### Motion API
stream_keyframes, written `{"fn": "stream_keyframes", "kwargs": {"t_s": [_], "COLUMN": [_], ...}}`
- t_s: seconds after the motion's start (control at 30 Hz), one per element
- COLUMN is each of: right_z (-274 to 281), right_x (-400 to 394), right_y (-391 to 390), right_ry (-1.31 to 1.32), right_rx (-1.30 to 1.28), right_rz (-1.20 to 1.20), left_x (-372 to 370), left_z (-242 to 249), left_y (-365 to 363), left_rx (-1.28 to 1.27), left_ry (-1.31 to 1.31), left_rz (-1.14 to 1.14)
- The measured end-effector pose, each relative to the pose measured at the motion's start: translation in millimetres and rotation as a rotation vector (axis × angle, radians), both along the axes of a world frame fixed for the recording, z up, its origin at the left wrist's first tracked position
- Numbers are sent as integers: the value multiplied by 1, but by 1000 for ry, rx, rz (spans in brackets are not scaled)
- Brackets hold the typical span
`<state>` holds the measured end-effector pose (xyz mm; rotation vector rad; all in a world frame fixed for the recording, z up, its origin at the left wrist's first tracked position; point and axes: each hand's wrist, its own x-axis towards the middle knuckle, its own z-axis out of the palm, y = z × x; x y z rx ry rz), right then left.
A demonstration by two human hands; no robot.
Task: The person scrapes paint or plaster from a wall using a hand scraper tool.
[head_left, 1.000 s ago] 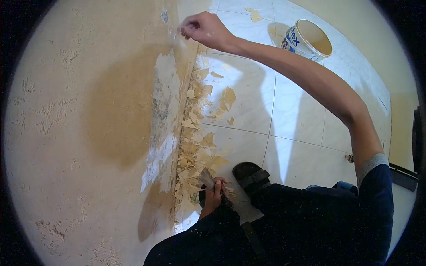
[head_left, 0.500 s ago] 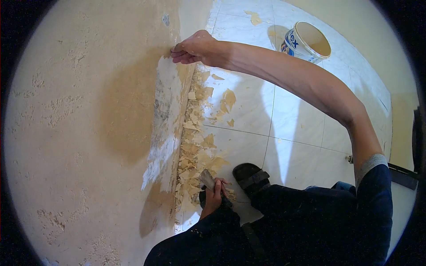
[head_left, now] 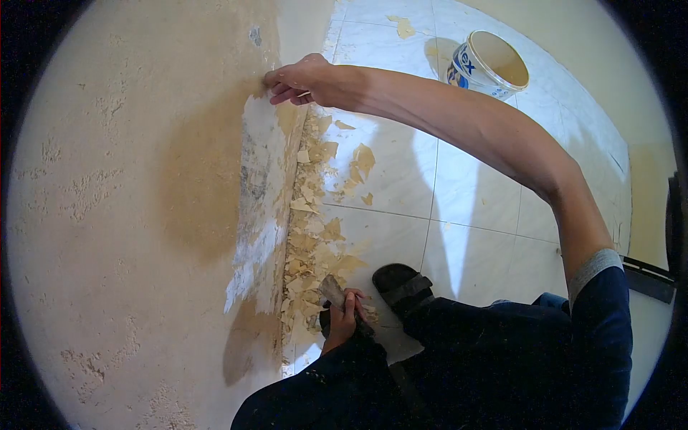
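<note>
My right hand (head_left: 299,80) reaches across to the wall, with its fingertips bent against the paint at the top of a stripped patch (head_left: 261,161). The fingers are drawn together, and whatever they pinch is too small to make out. Lower down, close to my body, my left hand (head_left: 344,326) is wrapped round a scraper (head_left: 332,290), its dull grey blade pointing up and left. Bare white and grey shows in the stripped patch, while beige paint (head_left: 143,215) surrounds it. Beneath the wall lies a heap of peeled paint flakes (head_left: 304,244).
A white bucket (head_left: 459,75) with blue lettering stands on the tiled floor (head_left: 380,236) at the upper right. More flakes (head_left: 363,159) are scattered on the tiles. My foot in a black sandal (head_left: 403,287) rests near the heap. A dark object (head_left: 648,279) is at the right edge.
The view has shifted slightly, so wall and bucket appear a little further left. My right hand's fingers have spread slightly at the wall. The left hand keeps its hold on the scraper.
</note>
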<state>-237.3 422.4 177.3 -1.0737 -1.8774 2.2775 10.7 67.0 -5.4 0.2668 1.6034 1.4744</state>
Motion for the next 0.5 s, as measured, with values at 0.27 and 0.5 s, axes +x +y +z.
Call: {"fn": "stream_keyframes", "kwargs": {"t_s": [0.27,0.5], "right_z": [-5,-14], "right_x": [9,24], "right_y": [2,20], "right_ry": [123,130], "right_rx": [-23,94], "right_rz": [47,95], "left_x": [1,0], "left_z": [2,2], "left_y": [-1,0], "left_rx": [-1,37], "left_ry": [-54,-51], "left_rz": [53,16]}}
